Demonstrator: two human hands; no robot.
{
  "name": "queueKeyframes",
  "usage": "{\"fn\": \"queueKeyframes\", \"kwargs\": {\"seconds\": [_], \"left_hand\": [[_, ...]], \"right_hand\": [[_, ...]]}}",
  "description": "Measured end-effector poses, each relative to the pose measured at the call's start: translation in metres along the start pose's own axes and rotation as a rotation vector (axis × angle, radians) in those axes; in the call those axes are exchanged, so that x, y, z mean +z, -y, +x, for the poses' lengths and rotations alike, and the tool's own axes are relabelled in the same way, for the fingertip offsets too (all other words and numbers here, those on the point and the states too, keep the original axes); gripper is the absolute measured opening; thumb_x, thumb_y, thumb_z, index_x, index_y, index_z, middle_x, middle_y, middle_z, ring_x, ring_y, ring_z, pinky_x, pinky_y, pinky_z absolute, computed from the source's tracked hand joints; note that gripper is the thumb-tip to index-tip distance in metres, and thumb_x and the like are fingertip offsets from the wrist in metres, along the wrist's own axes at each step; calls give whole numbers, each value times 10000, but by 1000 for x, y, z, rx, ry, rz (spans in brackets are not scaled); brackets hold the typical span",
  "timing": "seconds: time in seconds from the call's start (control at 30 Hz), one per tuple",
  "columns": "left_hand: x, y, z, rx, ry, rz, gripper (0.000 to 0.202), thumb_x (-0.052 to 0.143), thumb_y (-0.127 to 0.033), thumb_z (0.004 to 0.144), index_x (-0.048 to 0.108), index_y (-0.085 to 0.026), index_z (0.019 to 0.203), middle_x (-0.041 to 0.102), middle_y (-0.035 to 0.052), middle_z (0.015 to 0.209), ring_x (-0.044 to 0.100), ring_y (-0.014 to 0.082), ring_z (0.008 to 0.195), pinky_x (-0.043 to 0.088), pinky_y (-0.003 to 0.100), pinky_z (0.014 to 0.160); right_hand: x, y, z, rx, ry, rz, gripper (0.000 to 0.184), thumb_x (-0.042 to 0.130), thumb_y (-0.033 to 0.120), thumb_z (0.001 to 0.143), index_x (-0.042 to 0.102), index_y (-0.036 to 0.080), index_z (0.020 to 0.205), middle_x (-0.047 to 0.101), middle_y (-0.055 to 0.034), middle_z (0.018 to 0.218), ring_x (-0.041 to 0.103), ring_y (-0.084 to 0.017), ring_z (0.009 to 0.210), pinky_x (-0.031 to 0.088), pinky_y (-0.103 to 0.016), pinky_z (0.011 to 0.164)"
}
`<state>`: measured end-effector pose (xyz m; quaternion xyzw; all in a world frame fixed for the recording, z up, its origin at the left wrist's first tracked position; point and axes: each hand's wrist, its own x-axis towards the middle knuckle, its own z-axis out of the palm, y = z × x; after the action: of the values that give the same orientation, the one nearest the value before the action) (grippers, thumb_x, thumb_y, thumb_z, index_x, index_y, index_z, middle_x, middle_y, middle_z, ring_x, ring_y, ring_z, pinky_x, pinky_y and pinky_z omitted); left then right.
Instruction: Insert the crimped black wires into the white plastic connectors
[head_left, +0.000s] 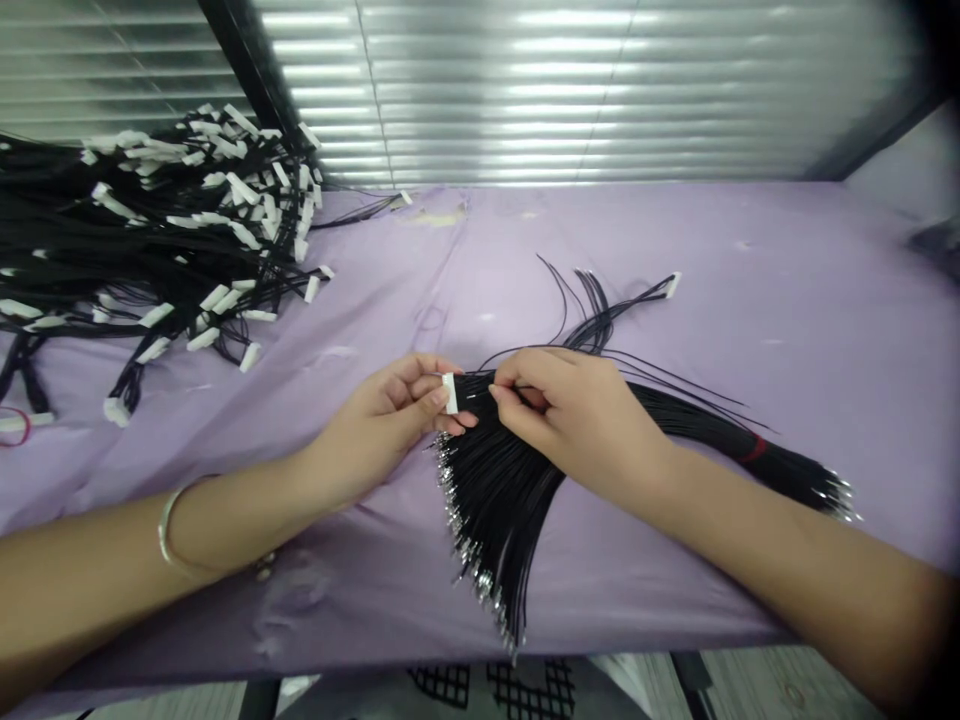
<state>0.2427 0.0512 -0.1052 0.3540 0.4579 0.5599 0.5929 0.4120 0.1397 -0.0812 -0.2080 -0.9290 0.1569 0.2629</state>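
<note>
A small white connector housing (451,393) is pinched between the thumb and fingers of my left hand (405,400). Just to its right, my right hand (566,405) pinches a thin black wire (482,391) whose metal tip points left at the housing. Beneath both hands fans a bundle of black wires (510,480), with silver crimp terminals (480,580) along its lower left edge. The bundle runs right, under my right hand, to a red tie (756,447). Whether wires sit in the held housing is hard to make out.
A large heap of black cables with white connectors (240,190) covers the back left of the purple tablecloth (360,600). Behind my right hand lies a cable with a white connector (673,286) and several loose wires. Window blinds (480,90) rise along the table's back edge.
</note>
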Motion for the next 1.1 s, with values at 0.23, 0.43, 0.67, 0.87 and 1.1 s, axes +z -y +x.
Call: {"fn": "queueKeyframes", "kwargs": {"seconds": [0.23, 0.43, 0.67, 0.87, 1.1], "left_hand": [[2, -2, -1, -6, 10, 40, 129, 546, -136, 870, 543, -131, 999, 677, 10, 756, 647, 85, 722, 516, 173, 700], [1, -2, 0, -27, -7, 11, 131, 569, -147, 857, 550, -131, 985, 683, 2, 761, 660, 86, 732, 522, 167, 708], [3, -4, 0, -45, -14, -19, 126, 595, -145, 837, 561, -130, 957, 689, 7, 776, 673, 101, 749, 533, 177, 700], [1, -2, 0, -25, 20, 28, 129, 603, -164, 841, 569, -131, 961, 694, 26, 774, 659, 92, 727, 527, 173, 706], [-1, 0, 1, -34, 2, 23, 163, 636, -178, 814, 594, -147, 968, 691, 19, 780, 661, 104, 733, 528, 205, 738]], "right_hand": [[5, 0, -1, 40, 39, -4, 92, 548, 189, 834, 591, 141, 768, 573, 2, 662, 506, -105, 614, 347, -229, 585], [6, -1, -1, 124, 58, 93, 87, 546, 180, 841, 607, 155, 783, 613, 13, 714, 516, -87, 624, 362, -213, 592], [8, 0, 0, 156, 48, 145, 93, 549, 182, 838, 613, 160, 774, 616, 27, 694, 519, -79, 617, 362, -206, 577], [14, -1, -1, 125, 50, 140, 102, 542, 175, 840, 609, 154, 765, 600, 16, 692, 502, -84, 611, 362, -216, 589], [17, -1, -1, 87, 68, 119, 83, 527, 156, 839, 586, 149, 780, 602, -2, 723, 500, -99, 619, 383, -233, 604]]}}
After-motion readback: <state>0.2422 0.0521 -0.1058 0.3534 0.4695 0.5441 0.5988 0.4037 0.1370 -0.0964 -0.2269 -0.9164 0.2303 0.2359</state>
